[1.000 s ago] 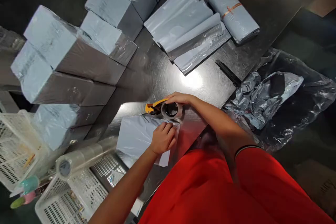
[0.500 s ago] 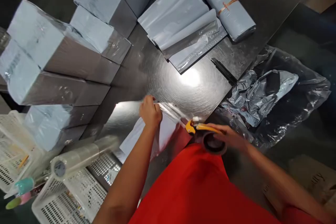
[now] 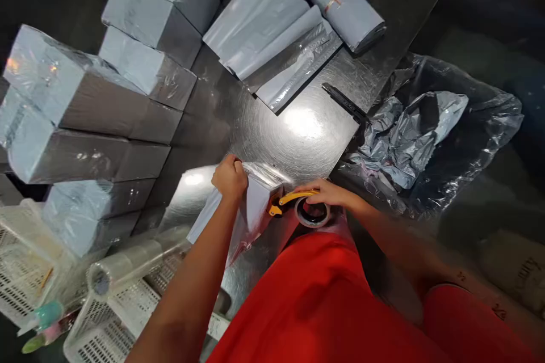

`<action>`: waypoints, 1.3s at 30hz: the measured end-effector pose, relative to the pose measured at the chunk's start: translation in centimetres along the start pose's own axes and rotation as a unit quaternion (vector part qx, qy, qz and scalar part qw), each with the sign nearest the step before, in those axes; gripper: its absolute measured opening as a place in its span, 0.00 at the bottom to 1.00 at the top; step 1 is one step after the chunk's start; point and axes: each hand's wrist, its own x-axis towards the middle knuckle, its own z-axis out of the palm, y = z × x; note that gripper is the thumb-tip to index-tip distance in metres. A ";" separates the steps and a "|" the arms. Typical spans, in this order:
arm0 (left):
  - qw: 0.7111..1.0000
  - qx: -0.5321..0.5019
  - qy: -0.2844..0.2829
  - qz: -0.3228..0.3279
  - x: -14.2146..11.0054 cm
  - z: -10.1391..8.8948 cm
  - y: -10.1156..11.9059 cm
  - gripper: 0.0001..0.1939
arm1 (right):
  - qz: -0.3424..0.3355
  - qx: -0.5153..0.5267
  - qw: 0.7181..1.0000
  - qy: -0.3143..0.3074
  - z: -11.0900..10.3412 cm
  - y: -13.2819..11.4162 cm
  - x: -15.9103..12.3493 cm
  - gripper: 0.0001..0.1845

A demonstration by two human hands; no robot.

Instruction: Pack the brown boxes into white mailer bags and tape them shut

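Note:
A grey wrapped parcel (image 3: 255,207) lies at the near edge of the shiny metal table (image 3: 306,136). My left hand (image 3: 230,177) is closed on the parcel's far corner, pinning the end of a strip of clear tape. My right hand (image 3: 326,195) grips a yellow tape dispenser (image 3: 298,207) with its roll of clear tape, held against the parcel's right side. A short stretch of clear tape runs between the two hands over the parcel.
Stacked grey wrapped boxes (image 3: 85,102) fill the left side. Flat grey mailer bags (image 3: 272,45) and a rolled bundle (image 3: 340,3) lie at the back. A black pen-like tool (image 3: 344,103) sits near the table's right edge. A bin bag with crumpled plastic (image 3: 426,130) is at right. White baskets (image 3: 102,323) and a film roll (image 3: 128,264) stand near left.
My right hand has brought the dispenser back in from the right toward the parcel, shortening the tape span. My left hand stays on the parcel's far corner.

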 end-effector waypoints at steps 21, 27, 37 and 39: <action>0.950 -0.291 0.041 -0.108 -0.6 -4.6 -9.9 0.15 | 0.045 0.119 0.968 0.218 -5.6 -4.4 -4.5 0.27; 0.858 -0.429 0.199 -0.199 -10.9 -6.6 -25.0 0.16 | 0.026 0.209 0.955 0.206 1.4 -5.7 1.7 0.29; 0.961 -0.157 0.230 -0.012 -21.9 -4.2 -30.6 0.35 | 0.097 0.154 0.980 0.084 11.9 -8.7 9.7 0.25; 0.973 -0.110 0.158 0.128 -21.0 -5.0 -29.7 0.37 | 0.109 0.162 0.979 0.056 14.6 -9.0 11.9 0.24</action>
